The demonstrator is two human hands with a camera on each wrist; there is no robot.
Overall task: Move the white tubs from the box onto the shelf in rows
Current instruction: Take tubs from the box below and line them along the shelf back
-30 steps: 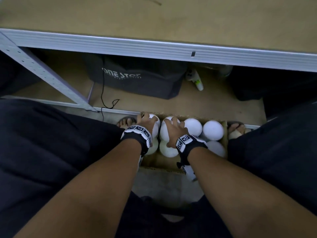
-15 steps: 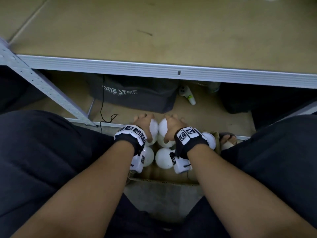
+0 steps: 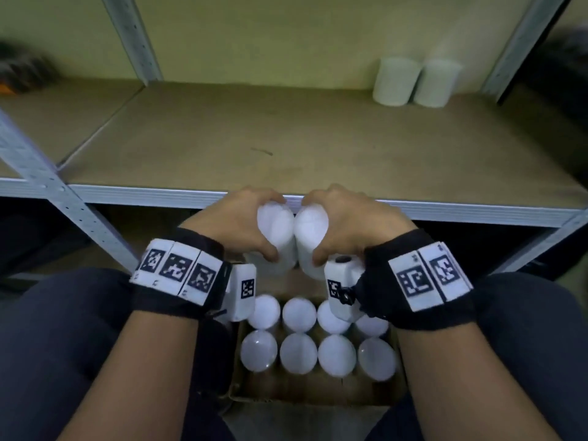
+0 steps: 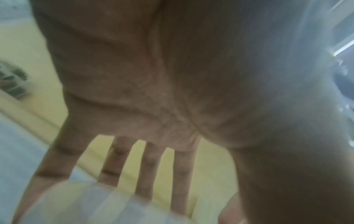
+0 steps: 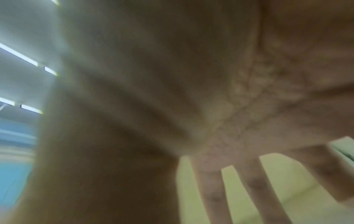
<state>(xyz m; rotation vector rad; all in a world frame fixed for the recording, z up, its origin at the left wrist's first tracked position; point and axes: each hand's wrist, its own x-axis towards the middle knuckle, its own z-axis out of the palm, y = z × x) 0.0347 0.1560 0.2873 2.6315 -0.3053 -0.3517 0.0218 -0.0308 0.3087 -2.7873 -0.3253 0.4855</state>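
My left hand (image 3: 245, 222) grips a white tub (image 3: 278, 233) from above, and my right hand (image 3: 346, 221) grips a second white tub (image 3: 310, 240) the same way. The two tubs touch side by side, lifted above the cardboard box (image 3: 305, 393) and level with the shelf's front edge (image 3: 159, 195). Several more white tubs (image 3: 299, 353) stand upright in the box in rows. Two white tubs (image 3: 396, 81) stand at the back right of the brown shelf board (image 3: 254, 128). The wrist views are blurred; in the left wrist view my fingers (image 4: 147, 165) reach over a white tub (image 4: 86, 204).
Grey perforated uprights (image 3: 133, 36) frame the shelf at the back left, back right and front left (image 3: 63, 202). My dark-trousered thighs (image 3: 63, 345) flank the box. A dark blurred object (image 3: 22, 71) lies on the neighbouring shelf at far left.
Both hands have lifted a tub each out of the box, up from floor level to the shelf's front edge. My head has tilted up, so the shelf top and back tubs show.
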